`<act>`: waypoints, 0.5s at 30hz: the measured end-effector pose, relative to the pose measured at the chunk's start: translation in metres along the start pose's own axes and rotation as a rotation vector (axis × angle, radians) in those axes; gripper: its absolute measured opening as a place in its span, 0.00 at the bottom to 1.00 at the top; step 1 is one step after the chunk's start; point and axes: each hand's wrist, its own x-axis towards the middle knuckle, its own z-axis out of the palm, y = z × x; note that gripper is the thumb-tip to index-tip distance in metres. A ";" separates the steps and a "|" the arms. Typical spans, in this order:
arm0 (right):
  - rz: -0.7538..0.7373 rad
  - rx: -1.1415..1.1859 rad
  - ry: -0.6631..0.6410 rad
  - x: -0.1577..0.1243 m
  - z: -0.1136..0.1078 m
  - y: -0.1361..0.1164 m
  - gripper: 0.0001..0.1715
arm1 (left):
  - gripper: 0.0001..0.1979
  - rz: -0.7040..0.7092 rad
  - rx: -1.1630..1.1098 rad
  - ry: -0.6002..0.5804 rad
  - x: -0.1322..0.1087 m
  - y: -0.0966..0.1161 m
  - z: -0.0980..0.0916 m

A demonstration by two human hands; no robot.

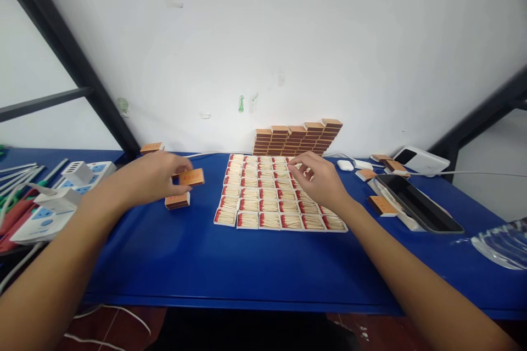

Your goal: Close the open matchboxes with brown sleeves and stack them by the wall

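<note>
My left hand (154,178) pinches an orange matchbox sleeve (191,176) just above the blue table (247,263). A second orange matchbox (177,201) lies on the table right below that hand. My right hand (319,178) hovers with curled, spread fingers over the right side of a grid of open white trays full of red-tipped matches (267,197), touching or nearly touching a tray in the upper right rows; nothing visible is held in it. Behind the grid, stacks of orange matchboxes (296,140) stand against the wall.
Power strips and white adapters (78,175) lie at the left with cables. At the right lie a phone on a white tray (415,205), loose matchboxes (381,205), an earbud case (345,165), a white power bank (422,160) and clear plastic (504,244). One matchbox (151,148) rests by the wall.
</note>
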 end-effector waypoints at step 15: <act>0.498 0.837 0.059 -0.017 0.037 -0.065 0.29 | 0.15 0.389 -0.517 0.514 0.038 0.098 0.074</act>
